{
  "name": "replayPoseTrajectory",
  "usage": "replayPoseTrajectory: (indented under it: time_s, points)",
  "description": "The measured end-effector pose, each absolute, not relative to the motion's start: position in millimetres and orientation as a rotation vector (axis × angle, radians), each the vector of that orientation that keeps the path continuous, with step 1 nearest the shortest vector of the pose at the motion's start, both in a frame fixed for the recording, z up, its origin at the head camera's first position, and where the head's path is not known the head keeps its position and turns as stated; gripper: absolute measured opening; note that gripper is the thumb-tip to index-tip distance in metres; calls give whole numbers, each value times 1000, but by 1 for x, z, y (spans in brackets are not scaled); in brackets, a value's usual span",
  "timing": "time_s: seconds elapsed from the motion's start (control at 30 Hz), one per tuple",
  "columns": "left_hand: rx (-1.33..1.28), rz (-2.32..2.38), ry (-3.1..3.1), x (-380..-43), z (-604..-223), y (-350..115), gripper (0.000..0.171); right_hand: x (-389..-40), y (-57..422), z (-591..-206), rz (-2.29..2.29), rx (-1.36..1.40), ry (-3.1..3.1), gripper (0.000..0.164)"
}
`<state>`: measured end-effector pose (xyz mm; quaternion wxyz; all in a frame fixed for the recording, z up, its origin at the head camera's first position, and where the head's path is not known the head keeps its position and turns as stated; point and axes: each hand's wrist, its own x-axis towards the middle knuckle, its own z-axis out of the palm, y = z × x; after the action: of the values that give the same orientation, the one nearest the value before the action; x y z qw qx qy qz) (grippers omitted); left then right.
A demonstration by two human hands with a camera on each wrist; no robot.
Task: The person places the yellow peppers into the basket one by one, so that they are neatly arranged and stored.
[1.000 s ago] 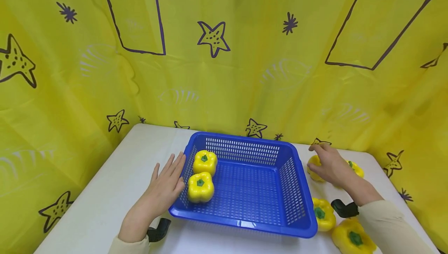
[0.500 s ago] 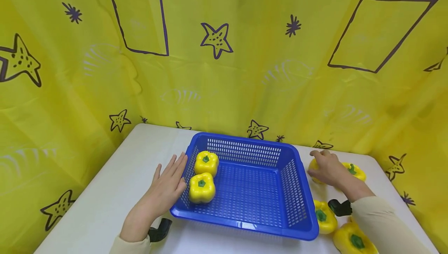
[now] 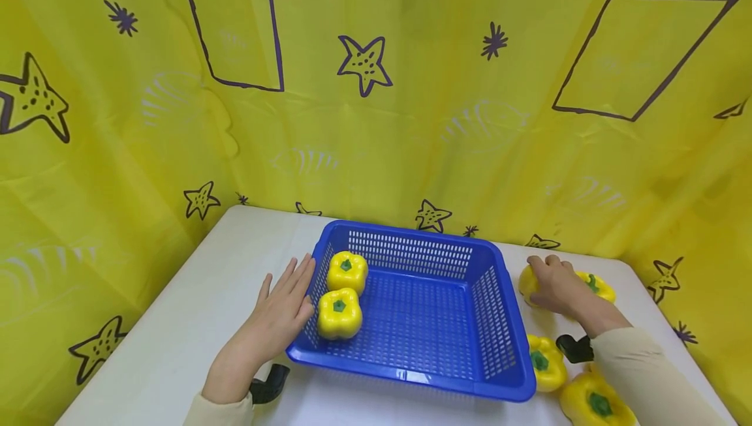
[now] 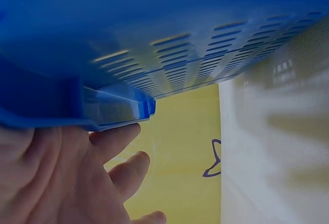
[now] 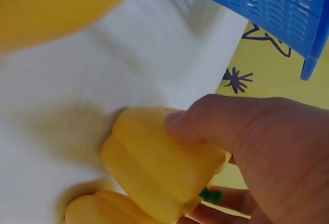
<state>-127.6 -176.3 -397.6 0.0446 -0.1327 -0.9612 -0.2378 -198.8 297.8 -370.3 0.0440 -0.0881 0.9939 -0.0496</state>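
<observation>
Pepper (image 5: pixel 149 157), yellow and lobed, sits on the white table (image 3: pixel 235 269) outside the right wall of the blue basket (image 3: pixel 458 387), gripped by the right hand (image 3: pixel 561 289). In the right wrist view the thumb presses one side while the other fingers reach round beyond the green stem (image 5: pixel 212 194), so the hand is closed about it; whether its base has left the tabletop cannot be told. A neighbouring pepper (image 3: pixel 598 286) lies just beside it, and two more, a near pepper (image 3: pixel 546 364) and a nearest pepper (image 3: pixel 596 400), rest closer to the person.

The left hand (image 3: pixel 276 312) holds nothing: its fingers lie straight against the basket's left side, seemingly steadying it. Inside, along that same side, stand a rear pepper (image 3: pixel 347 273) and a front pepper (image 3: pixel 340 314), stems up.

The held piece looks light for its bulk and fairly stiff, with a smooth, shiny skin that could slide under a loose pinch. Opposite flanks at its widest part should give the surest hold, thumb set in a groove between lobes. The short stem seems a poor handle, and hard squeezing might dent the wall if it is hollow.
</observation>
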Motion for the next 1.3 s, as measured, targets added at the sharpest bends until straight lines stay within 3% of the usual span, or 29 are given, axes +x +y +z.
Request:
replayPoseTrajectory:
  time_s: [0.23,0.47,0.77,1.1,1.3]
  points:
    - [-394,-715,-2942,-127,-397,-177,62,-199,298,-372,-123,-267,3052,65]
    - [-395,-737,-2940,-127,-397,-177,62,-198,298,-373,-262,-273,2995,52]
    - [-396,-754,-2960,-127,-397,-177,63,-198,298,-372,-303,-269,2962,60]
    - [-396,-746,-2962,-128,-397,-177,63,-197,298,-371,-308,-345,2998,45]
    - [-399,-754,-2966,-129,-396,-176,63,-196,298,-370,-328,-336,2993,44]
